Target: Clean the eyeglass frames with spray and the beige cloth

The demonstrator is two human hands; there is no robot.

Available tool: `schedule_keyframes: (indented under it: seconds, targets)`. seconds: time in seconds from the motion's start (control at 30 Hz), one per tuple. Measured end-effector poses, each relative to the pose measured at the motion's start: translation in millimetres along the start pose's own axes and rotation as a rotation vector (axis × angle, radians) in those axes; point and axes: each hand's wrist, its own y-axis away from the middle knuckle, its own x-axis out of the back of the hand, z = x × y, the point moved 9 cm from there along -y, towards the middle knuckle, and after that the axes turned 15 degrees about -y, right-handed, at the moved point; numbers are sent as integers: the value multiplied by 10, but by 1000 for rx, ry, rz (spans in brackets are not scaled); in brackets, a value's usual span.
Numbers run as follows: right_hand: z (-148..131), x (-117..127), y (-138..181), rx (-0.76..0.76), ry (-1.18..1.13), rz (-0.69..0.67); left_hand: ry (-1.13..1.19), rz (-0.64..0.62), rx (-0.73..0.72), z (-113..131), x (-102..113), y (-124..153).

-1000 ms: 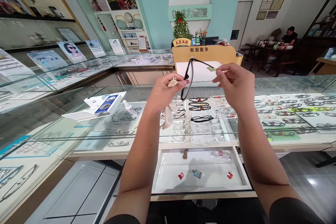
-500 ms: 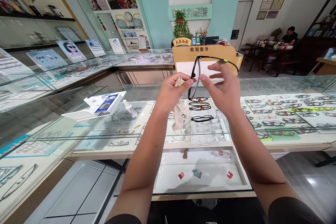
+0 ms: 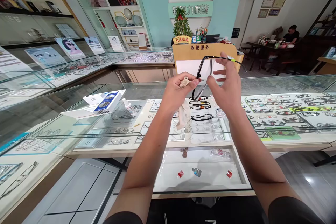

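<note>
I hold a pair of black-framed glasses [image 3: 201, 68] up at chest height above a glass display counter [image 3: 262, 87]. My left hand [image 3: 178, 91] pinches the frame's front through a beige cleaning cloth [image 3: 183, 113], which hangs below the fingers. My right hand [image 3: 225, 84] is on the other side of the frame, thumb at the lens edge and fingers spread behind the temple arm. That arm reaches right and bears a small yellow-green tag [image 3: 231, 59].
Rows of glasses fill the counter below. A pulled-out white drawer [image 3: 244, 178] holds small red and blue items. A white box [image 3: 97, 105] and a small spray bottle [image 3: 128, 106] sit on the glass at left. A cashier desk [image 3: 223, 50] stands behind; a person sits far right.
My right hand let go of the temple tip and came in to the frame front. The glasses turned and shifted a little right, the temple arm now swinging outward.
</note>
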Motion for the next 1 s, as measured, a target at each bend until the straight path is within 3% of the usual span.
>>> schedule_keyframes:
  seconds: [0.33,0.73,0.87,1.0]
  targets:
    - [-16,85,-58,100,90,-28,123,126,17,-51,132,-20]
    - [114,78,-91,-110,138,-115,369,401,-57,-82,469,-48]
    - [163,53,-85,-122,217,-147,350,376,-68,-80,448,-57]
    - [-37,63,-58,24,228,-112,267,282,-48,-71,324,-62]
